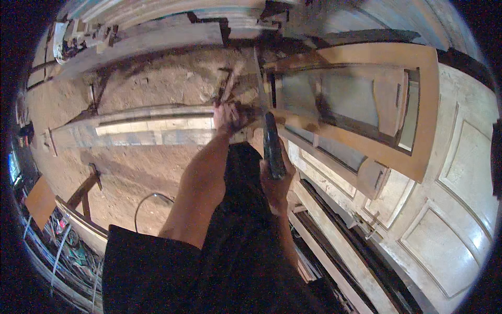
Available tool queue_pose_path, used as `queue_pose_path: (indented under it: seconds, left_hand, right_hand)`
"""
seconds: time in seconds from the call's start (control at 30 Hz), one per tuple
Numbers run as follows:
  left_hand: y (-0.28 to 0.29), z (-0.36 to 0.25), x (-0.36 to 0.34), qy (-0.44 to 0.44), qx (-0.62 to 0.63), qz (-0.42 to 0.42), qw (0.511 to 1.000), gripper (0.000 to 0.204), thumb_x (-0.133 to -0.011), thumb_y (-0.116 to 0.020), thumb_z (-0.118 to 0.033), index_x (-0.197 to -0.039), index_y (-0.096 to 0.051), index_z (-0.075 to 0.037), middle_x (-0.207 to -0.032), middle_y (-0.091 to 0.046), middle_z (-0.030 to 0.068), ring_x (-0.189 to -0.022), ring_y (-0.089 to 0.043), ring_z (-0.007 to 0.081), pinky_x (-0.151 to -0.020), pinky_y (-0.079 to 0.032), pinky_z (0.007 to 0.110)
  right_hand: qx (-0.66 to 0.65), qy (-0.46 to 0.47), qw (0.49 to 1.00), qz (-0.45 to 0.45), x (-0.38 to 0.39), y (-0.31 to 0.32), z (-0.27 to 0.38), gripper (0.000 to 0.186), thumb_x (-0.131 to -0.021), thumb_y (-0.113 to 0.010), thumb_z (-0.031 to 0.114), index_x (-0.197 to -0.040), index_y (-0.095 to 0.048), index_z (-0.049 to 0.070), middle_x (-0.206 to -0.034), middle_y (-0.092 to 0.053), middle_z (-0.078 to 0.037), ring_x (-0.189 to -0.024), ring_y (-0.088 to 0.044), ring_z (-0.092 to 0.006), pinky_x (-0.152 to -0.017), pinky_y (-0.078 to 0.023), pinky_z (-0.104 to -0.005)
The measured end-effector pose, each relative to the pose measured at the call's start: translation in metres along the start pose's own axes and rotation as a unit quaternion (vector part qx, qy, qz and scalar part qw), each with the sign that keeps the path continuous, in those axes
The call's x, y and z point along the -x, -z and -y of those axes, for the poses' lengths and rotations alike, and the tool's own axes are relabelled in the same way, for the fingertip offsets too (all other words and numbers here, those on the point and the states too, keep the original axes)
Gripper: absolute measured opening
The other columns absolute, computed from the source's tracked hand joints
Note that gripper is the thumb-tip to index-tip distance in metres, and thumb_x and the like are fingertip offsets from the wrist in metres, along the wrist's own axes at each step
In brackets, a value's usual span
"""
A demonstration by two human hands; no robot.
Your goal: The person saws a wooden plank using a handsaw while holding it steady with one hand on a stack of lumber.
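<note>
My right hand (278, 184) is wrapped round the dark handle (273, 149) of a hand saw. Its thin blade (259, 78) points away from me, seen almost edge-on, just beyond the right end of a long wooden plank (151, 125). My left hand (226, 116) is closed over the plank near that end, to the left of the blade. The finger tips are partly in shadow. Whether the blade touches the wood I cannot tell.
A brown wooden frame (428, 104) lies at the right on pale panelled doors (452, 246). Long boards (345, 251) are stacked at lower right. Bare earth (146, 180) lies under the plank, with a wooden trestle (86, 193) at left. Bundled scraps (70, 256) fill the lower left.
</note>
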State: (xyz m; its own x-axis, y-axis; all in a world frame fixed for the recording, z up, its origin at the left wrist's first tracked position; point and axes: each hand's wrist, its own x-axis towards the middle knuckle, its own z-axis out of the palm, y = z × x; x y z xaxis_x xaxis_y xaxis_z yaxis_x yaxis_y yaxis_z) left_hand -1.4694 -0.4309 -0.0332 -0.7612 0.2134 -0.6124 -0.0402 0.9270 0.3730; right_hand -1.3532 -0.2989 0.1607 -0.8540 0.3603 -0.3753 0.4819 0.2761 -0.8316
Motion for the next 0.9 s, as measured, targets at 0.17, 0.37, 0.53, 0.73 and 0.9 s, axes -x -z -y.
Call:
queue_pose_path:
  seconds: [0.17, 0.37, 0.53, 0.73, 0.9]
  left_hand:
    - [-0.063, 0.032, -0.008, -0.057, 0.010, -0.204, 0.977, 0.059, -0.074, -0.067, -0.066, -0.098, -0.075, -0.014, -0.112, -0.068, 0.0195, -0.110, -0.060, 0.0362, -0.098, -0.043, 0.049]
    - [-0.058, 0.018, -0.014, -0.076, -0.005, -0.210, 0.975, 0.062, -0.074, -0.067, -0.066, -0.107, -0.072, -0.014, -0.110, -0.069, 0.0193, -0.108, -0.061, 0.0365, -0.096, -0.043, 0.049]
    - [-0.058, 0.028, -0.010, -0.006, -0.009, -0.049, 0.999, 0.065, -0.081, -0.063, -0.053, -0.135, -0.057, -0.018, -0.142, -0.052, 0.0102, -0.140, -0.039, 0.0262, -0.121, -0.016, 0.055]
    - [-0.040, 0.019, -0.004, -0.007, -0.031, -0.045, 0.998, 0.064, -0.074, -0.069, -0.053, -0.128, -0.062, -0.018, -0.138, -0.055, 0.0100, -0.133, -0.046, 0.0273, -0.118, -0.020, 0.055]
    - [-0.011, 0.004, 0.012, -0.043, -0.033, -0.126, 0.991, 0.059, -0.075, -0.068, -0.051, -0.122, -0.064, -0.016, -0.121, -0.066, 0.0104, -0.122, -0.054, 0.0288, -0.109, -0.031, 0.051]
  right_hand:
    - [0.062, 0.032, 0.997, -0.020, 0.046, 0.023, 0.007, 0.056, -0.086, -0.063, 0.006, -0.140, -0.051, -0.003, -0.114, -0.069, -0.013, -0.095, -0.064, -0.0144, -0.085, -0.051, -0.0287]
    - [0.085, -0.082, 0.993, -0.004, 0.033, 0.013, 0.018, 0.056, -0.089, -0.063, 0.010, -0.142, -0.049, -0.001, -0.113, -0.069, -0.013, -0.096, -0.065, -0.0141, -0.082, -0.052, -0.0285]
    - [-0.005, -0.012, 1.000, -0.015, 0.015, -0.003, 0.004, 0.062, -0.089, -0.067, 0.026, -0.144, -0.047, 0.003, -0.117, -0.069, -0.013, -0.099, -0.068, -0.0194, -0.080, -0.055, -0.0329]
    - [0.030, -0.081, 0.996, 0.008, 0.063, 0.027, 0.024, 0.064, -0.087, -0.068, 0.017, -0.146, -0.045, 0.005, -0.117, -0.069, -0.012, -0.097, -0.069, -0.0187, -0.078, -0.054, -0.0325]
    - [0.016, -0.144, 0.988, 0.054, 0.018, 0.002, 0.025, 0.066, -0.084, -0.066, 0.000, -0.147, -0.045, 0.004, -0.117, -0.070, -0.011, -0.094, -0.068, -0.0157, -0.078, -0.053, -0.0301]
